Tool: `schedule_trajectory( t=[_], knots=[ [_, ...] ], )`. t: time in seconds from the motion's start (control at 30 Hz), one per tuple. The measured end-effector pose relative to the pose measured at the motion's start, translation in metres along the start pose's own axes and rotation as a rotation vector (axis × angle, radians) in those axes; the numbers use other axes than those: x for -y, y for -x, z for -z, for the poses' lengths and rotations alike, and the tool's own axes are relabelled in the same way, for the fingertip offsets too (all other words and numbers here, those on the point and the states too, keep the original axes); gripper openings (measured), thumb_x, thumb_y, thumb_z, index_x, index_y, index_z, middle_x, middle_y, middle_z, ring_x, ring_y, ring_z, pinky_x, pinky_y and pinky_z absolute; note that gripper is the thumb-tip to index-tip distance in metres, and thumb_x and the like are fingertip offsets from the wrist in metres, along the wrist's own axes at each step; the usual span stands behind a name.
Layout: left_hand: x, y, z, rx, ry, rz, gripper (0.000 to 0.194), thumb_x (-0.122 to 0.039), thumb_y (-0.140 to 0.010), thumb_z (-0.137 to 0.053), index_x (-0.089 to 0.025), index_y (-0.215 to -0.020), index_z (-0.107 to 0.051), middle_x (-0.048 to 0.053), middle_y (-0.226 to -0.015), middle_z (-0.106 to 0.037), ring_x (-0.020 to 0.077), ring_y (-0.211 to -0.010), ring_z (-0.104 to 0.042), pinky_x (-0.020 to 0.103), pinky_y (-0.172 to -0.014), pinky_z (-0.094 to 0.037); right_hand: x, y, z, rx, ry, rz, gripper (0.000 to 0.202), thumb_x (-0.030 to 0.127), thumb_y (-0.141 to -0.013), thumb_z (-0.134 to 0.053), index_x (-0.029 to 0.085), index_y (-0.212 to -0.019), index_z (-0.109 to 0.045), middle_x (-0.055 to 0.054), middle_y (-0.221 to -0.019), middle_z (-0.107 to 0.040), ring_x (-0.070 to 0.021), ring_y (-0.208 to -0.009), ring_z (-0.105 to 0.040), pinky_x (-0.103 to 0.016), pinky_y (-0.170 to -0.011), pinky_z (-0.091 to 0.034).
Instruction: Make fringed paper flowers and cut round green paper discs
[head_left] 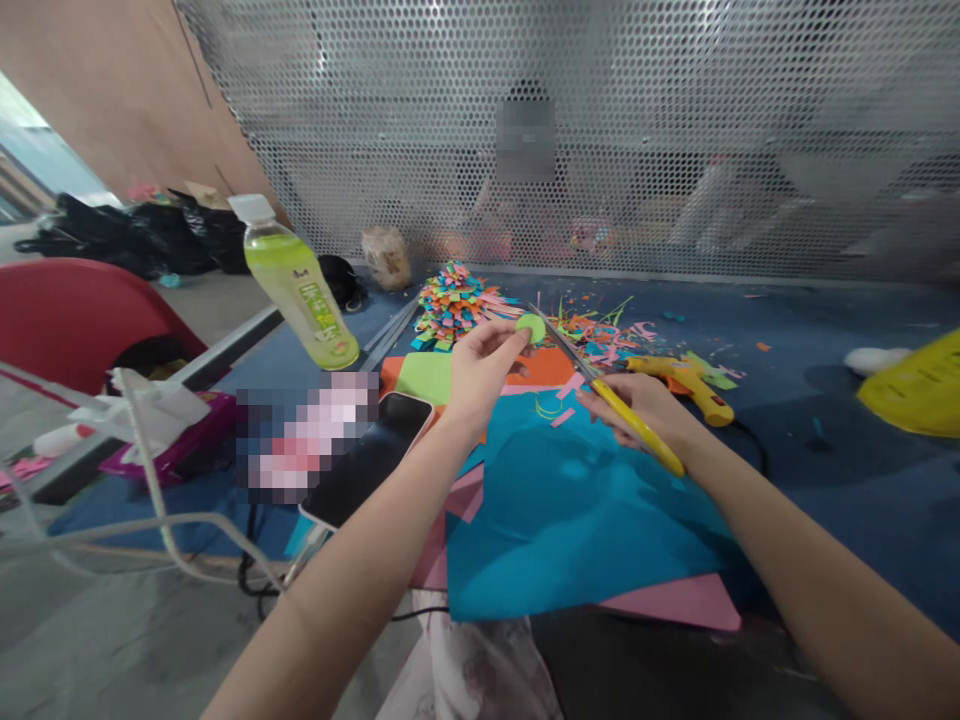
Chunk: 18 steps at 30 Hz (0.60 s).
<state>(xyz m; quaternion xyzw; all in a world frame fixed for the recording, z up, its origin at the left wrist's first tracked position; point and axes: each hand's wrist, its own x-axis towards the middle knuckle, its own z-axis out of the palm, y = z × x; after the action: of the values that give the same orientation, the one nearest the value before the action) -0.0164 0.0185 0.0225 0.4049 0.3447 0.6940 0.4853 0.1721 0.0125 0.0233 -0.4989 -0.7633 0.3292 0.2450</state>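
Between the thumb and fingers of my left hand [487, 362] is a small round green paper disc [531, 328]. My right hand [637, 410] is closed around the yellow handles of a pair of scissors [626, 415], whose blades point up and left and reach close beside the disc. Below both hands lies a large blue paper sheet [555, 500] with thin cut slivers and pink strips on it. Orange and green sheets [424, 378] lie under my left wrist. Just beyond my left hand stands a cone-shaped pile of many-coloured paper pieces [455, 303].
Loose paper strips [600, 335] are scattered behind the scissors. A yellow glue gun [690, 385] lies to the right, its cord trailing. At left are a phone [367, 460], a green drink bottle [300, 285] and a tissue pack [169, 440]. A perforated metal panel [637, 130] backs the table.
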Motion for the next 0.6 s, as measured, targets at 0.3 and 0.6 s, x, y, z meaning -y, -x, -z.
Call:
schedule_trajectory(
  t=[0.3,0.6],
  knots=[
    [0.0013,-0.0003,0.0019,-0.023,-0.005,-0.005,0.021,-0.029,-0.057,-0.076,-0.018,-0.068,-0.063,-0.002,-0.063,-0.062,0.0086,-0.056,-0.057,0.019,-0.045,-0.044,0.0051,0.0023,0.0004,0.011,-0.045,-0.067,0.045,0.061,-0.071,-0.059,0.020,-0.056,-0.047,0.004,-0.043,-0.041,-0.0095,-0.033,-0.040,-0.023,-0.035,-0.029],
    [0.0028,-0.0029,0.0031,-0.067,-0.023,-0.026,0.016,-0.028,-0.061,-0.075,-0.019,-0.070,-0.065,-0.003,-0.061,-0.060,0.0076,-0.055,-0.054,0.019,-0.047,-0.044,0.0091,0.0048,0.0009,0.021,-0.044,-0.103,0.042,0.056,-0.072,-0.060,0.020,-0.057,-0.046,0.004,-0.045,-0.041,-0.0090,-0.034,-0.039,-0.025,-0.037,-0.029]
  ],
)
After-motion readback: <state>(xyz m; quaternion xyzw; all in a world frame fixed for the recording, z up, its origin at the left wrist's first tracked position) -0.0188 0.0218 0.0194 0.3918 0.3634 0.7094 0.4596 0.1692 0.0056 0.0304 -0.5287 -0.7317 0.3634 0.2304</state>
